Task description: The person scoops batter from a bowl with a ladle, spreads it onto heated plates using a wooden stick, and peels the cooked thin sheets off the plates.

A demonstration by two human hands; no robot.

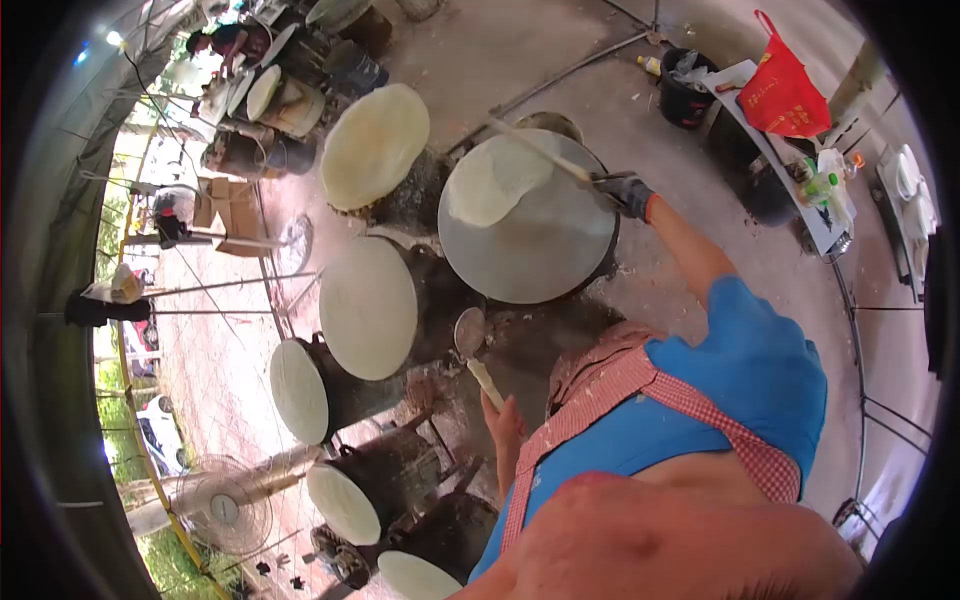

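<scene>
My right hand (626,196), in a dark glove, grips a long wooden spreader (545,152) over a large round griddle (530,265). Pale batter (487,190) covers part of that griddle's far side, under the spreader. Lower down, my bare left hand (506,425) is wrapped round the pale handle of a ladle (469,333). The ladle's round bowl points away from me, between the big griddle and a pale, round-topped griddle (368,308) on the left. A wide pale sheet (376,145) lies on another stove beyond.
Several more round griddles with pale tops, such as one griddle (299,391), line the left. A fan (224,508) stands lower left. On the right are a black bucket (686,90), a red bag (785,85) and a narrow table (790,195) with bottles. Another person (235,42) is far left.
</scene>
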